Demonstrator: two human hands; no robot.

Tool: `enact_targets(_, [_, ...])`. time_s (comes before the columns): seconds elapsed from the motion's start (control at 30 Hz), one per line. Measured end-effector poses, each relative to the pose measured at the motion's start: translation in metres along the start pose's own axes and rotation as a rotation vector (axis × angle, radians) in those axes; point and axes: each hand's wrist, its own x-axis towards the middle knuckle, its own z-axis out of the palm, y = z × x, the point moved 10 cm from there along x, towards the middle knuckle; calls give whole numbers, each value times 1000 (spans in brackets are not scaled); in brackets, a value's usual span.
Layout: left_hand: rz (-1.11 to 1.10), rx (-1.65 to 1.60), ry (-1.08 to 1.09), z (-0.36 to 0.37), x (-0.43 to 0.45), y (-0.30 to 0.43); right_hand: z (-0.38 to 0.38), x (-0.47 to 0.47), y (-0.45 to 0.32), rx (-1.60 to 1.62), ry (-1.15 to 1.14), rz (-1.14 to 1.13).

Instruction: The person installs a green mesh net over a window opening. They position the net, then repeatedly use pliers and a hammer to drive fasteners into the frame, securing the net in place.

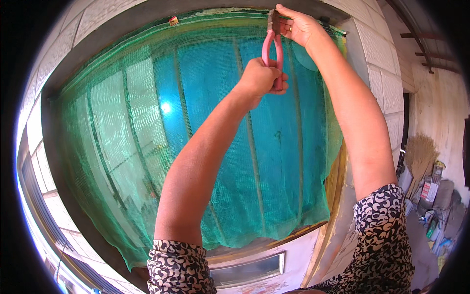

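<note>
Green mesh netting (227, 165) hangs from the top of a barred window, its lower edge loose and wavy. My left hand (262, 79) is closed around the pink handles of rusty-headed pliers (273, 47), held upright against the upper part of the net. At the head of the pliers, my right hand (299, 27) has its fingers at the top edge of the net; whether they pinch something small there is hidden. A small red and yellow piece (173, 20) sits on the net's top edge, left of the pliers.
White block wall (382, 81) frames the window on both sides. Below the net is a pale panel with a small pane (249, 270). At the far right, a straw broom (420, 154) leans on a wall beside boxes, bottles and other clutter (435, 205).
</note>
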Motion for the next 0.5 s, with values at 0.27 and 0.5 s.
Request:
enact_targets(0.27, [6, -18, 74, -3, 15, -11, -26, 11, -3, -103, 122, 82])
enact_targets(0.5, [-1, 0, 65, -6, 16, -12, -19, 11, -3, -152, 164, 65])
